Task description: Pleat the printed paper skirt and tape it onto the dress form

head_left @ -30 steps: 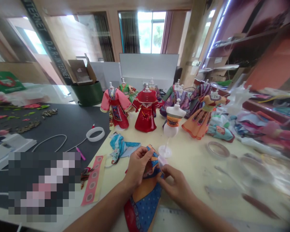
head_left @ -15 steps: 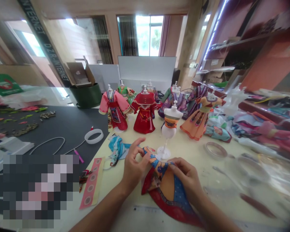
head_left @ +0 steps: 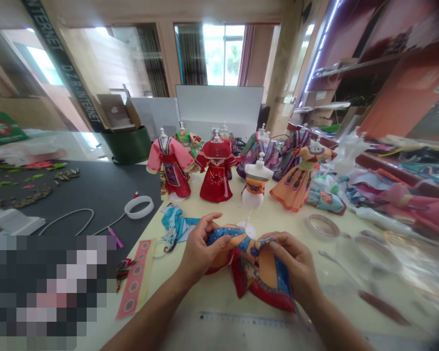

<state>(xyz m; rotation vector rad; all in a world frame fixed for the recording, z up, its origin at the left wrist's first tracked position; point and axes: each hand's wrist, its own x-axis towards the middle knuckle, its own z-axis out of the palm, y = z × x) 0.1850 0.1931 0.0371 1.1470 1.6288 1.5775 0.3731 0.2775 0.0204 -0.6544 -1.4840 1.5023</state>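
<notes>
Between my two hands a small doll skirt [head_left: 260, 270] in blue, orange and red is stretched open along its upper edge. My left hand [head_left: 200, 246] pinches that edge at the left, thumb in front on the blue cloth. At the right end, my right hand [head_left: 294, 261] grips it between thumb and fingers, and the red hem hangs towards the table. Just beyond the cloth stands a small white mannequin [head_left: 258, 173] on a stand, with an orange and grey band [head_left: 255, 185] round its torso. Its base is partly hidden behind the skirt.
Several dressed mannequins stand behind, among them a red-robed one [head_left: 216, 170] and an orange-skirted one [head_left: 295, 183]. A blue cloth [head_left: 174, 226] and a pink patterned strip [head_left: 133, 280] lie left. A ruler [head_left: 241, 319] lies in front; tape rolls [head_left: 323, 226] are right.
My hands have spread apart, drawing the skirt's upper edge wider. More of its blue left part shows, and the hem has lifted and swung left. The view has shifted slightly.
</notes>
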